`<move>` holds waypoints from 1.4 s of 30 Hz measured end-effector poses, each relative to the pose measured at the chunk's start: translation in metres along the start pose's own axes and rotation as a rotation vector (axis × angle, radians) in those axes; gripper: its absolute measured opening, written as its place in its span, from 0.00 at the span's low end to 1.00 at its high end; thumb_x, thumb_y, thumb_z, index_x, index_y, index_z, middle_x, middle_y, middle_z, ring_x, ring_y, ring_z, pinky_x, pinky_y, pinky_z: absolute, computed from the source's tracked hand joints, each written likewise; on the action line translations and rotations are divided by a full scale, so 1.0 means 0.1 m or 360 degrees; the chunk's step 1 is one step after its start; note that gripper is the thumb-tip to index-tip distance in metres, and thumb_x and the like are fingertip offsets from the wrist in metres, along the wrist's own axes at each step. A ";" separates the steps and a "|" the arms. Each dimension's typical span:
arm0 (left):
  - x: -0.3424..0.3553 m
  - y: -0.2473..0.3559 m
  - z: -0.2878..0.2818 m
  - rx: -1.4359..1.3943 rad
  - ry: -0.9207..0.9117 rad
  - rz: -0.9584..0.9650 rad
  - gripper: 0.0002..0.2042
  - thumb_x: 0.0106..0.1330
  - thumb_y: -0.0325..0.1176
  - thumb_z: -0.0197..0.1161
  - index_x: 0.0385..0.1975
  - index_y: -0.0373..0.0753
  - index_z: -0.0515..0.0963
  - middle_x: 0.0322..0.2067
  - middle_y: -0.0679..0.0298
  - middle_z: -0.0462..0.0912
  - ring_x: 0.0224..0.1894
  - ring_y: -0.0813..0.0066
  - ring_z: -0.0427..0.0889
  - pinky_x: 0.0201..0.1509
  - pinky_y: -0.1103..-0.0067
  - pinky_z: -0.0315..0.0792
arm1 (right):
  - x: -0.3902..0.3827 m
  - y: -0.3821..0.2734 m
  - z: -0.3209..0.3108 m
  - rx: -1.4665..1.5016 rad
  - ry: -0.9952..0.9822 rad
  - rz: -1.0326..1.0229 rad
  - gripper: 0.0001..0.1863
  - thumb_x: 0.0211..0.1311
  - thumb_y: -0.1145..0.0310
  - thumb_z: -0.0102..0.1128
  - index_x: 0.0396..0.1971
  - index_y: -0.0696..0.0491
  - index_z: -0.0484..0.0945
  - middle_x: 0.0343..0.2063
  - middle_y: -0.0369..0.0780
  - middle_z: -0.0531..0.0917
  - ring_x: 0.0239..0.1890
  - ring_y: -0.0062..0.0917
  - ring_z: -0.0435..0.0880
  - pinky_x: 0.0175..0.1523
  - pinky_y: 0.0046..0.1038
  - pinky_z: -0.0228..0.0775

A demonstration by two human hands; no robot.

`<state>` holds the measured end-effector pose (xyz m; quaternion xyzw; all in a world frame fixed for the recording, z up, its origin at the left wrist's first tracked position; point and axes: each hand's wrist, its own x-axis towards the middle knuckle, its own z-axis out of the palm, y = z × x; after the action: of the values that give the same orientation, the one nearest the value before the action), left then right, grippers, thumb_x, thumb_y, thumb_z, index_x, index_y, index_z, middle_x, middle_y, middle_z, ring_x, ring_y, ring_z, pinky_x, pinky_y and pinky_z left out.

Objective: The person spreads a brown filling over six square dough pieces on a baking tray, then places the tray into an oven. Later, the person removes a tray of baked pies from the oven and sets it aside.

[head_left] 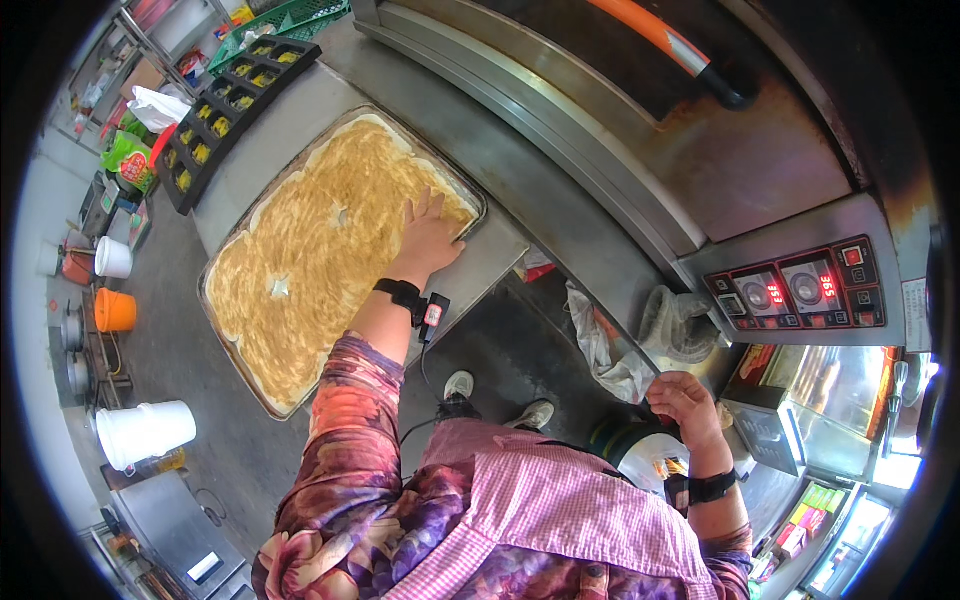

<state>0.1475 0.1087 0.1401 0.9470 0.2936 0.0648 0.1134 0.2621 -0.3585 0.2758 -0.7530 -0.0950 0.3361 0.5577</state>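
- Below my chin, nearest of all, my pink checked apron [560, 510] lies over flowered sleeves, and past its edge my shoes [498, 398] stand on the dark floor.
- At my right side, my right hand [685, 398] hangs low with the fingers loosely curled on nothing — a black band sits on the wrist, and the hand is near a crumpled plastic bag [612, 352] and a dark bin [632, 440].
- Out front, my left hand [428, 238] is spread flat, fingers apart, pressing on the near right part of the flatbread [310, 250]; a black wristband with a small device is strapped behind it.
- That flatbread — golden, crusted, with two small torn spots — fills a big rectangular tray [478, 208], which rests on a steel counter [500, 255] just in front of the oven.
- To my left, lower down, a white bucket [145, 432] stands on the floor, with an orange tub [116, 310] and a smaller white one [113, 258] farther along.
- Beyond the tray, a black mould [232, 105] holds rows of small yellow pieces, with a green crate [285, 20] behind it.
- Farthest, the steel oven [700, 170] rises with an orange-handled bar across its door, and its control panel [800, 290], showing red digits, sits to my right.
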 end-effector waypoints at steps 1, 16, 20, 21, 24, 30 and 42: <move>0.03 -0.01 0.03 -0.0127 0.0078 0.0033 0.25 0.55 0.49 0.65 0.54 0.53 0.78 0.70 0.51 0.53 0.74 0.52 0.39 0.74 0.53 0.35 | 0.01 0.00 0.03 0.0003 -0.0027 -0.0013 0.13 0.63 0.73 0.57 0.47 0.59 0.74 0.37 0.43 0.83 0.36 0.24 0.83 0.43 0.24 0.78; -0.24 -0.41 0.18 -0.0200 0.0153 0.0285 0.30 0.51 0.49 0.69 0.57 0.53 0.75 0.69 0.51 0.54 0.73 0.48 0.43 0.73 0.50 0.38 | 0.08 0.12 0.26 -0.0026 -0.0103 -0.0041 0.15 0.63 0.73 0.56 0.49 0.59 0.73 0.38 0.43 0.83 0.38 0.27 0.84 0.45 0.26 0.77; 0.04 -0.22 0.11 -0.0255 0.0162 0.0316 0.33 0.50 0.49 0.69 0.61 0.53 0.71 0.69 0.49 0.53 0.73 0.47 0.44 0.73 0.51 0.38 | 0.08 0.12 0.35 -0.0075 -0.0123 -0.0041 0.15 0.63 0.73 0.56 0.50 0.59 0.72 0.38 0.43 0.82 0.39 0.29 0.84 0.46 0.27 0.77; 0.10 -0.17 0.08 -0.0251 0.0129 0.0337 0.33 0.50 0.49 0.69 0.60 0.53 0.71 0.70 0.48 0.52 0.73 0.47 0.43 0.73 0.51 0.38 | 0.08 0.12 0.37 -0.0054 -0.0186 -0.0095 0.16 0.63 0.73 0.56 0.50 0.59 0.72 0.38 0.43 0.82 0.39 0.30 0.84 0.46 0.27 0.77; 0.15 -0.10 0.01 -0.0149 -0.0063 0.0360 0.34 0.49 0.50 0.70 0.60 0.53 0.72 0.70 0.48 0.50 0.73 0.47 0.42 0.73 0.50 0.37 | 0.04 0.13 0.40 -0.0118 -0.0235 -0.0092 0.17 0.64 0.69 0.57 0.50 0.59 0.73 0.40 0.42 0.82 0.41 0.28 0.83 0.48 0.27 0.76; -0.26 -0.36 0.15 -0.0089 0.0012 0.0425 0.33 0.51 0.51 0.68 0.59 0.50 0.72 0.70 0.49 0.52 0.73 0.48 0.43 0.73 0.50 0.35 | -0.04 0.20 0.30 -0.0170 -0.0055 -0.0017 0.16 0.65 0.69 0.56 0.51 0.58 0.73 0.40 0.41 0.82 0.41 0.27 0.83 0.48 0.27 0.76; -0.40 -0.32 0.14 -0.0027 0.0009 0.0361 0.31 0.59 0.49 0.64 0.62 0.41 0.69 0.68 0.43 0.54 0.73 0.49 0.45 0.73 0.56 0.40 | 0.07 0.83 -0.28 0.0010 0.0041 -0.0094 0.16 0.62 0.71 0.58 0.50 0.57 0.75 0.37 0.38 0.82 0.40 0.23 0.83 0.43 0.24 0.76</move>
<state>0.1004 0.1095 0.1167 0.9729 0.1844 0.0823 0.1124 0.2650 -0.4067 0.2021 -0.7524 -0.1089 0.3102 0.5707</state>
